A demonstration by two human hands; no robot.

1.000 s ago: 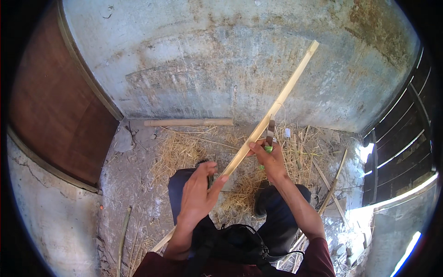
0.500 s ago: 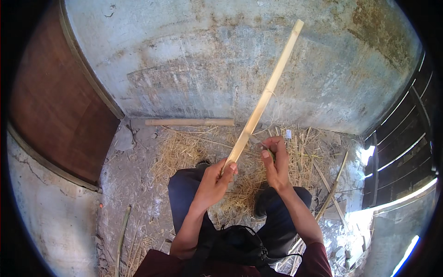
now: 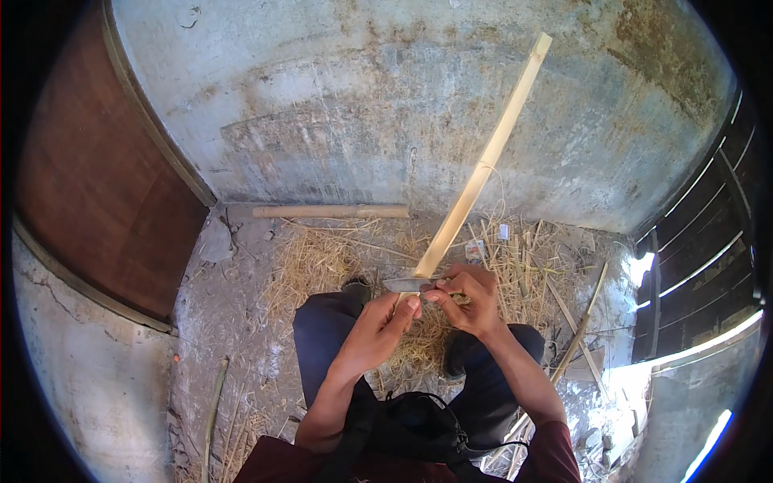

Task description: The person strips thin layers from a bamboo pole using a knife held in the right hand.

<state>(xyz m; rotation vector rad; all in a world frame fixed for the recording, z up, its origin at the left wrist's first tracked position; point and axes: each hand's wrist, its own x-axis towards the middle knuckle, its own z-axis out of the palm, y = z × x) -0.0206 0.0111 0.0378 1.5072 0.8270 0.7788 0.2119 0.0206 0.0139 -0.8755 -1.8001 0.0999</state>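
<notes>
A long, pale split bamboo strip [image 3: 477, 175] slants away from me, up and to the right, with a thin fibre curling off it midway. Around its near end my left hand [image 3: 381, 324] is closed, thumb on top. My right hand [image 3: 471, 296] grips the handle of a knife. The short metal knife blade [image 3: 407, 284] lies across the strip just beyond my left thumb, its tip pointing left. My fingers hide most of the handle.
A bamboo pole [image 3: 332, 212] lies along the foot of the stained wall [image 3: 322, 153]. Heaps of shavings [image 3: 310, 266] cover the floor around my feet. Another stick [image 3: 581, 326] lies at right, one [image 3: 214, 409] at left. A brown door [image 3: 105, 185] is at far left.
My right hand has brought the knife down and left, from beside the strip to across its near end. The strip's far end has swung slightly right.
</notes>
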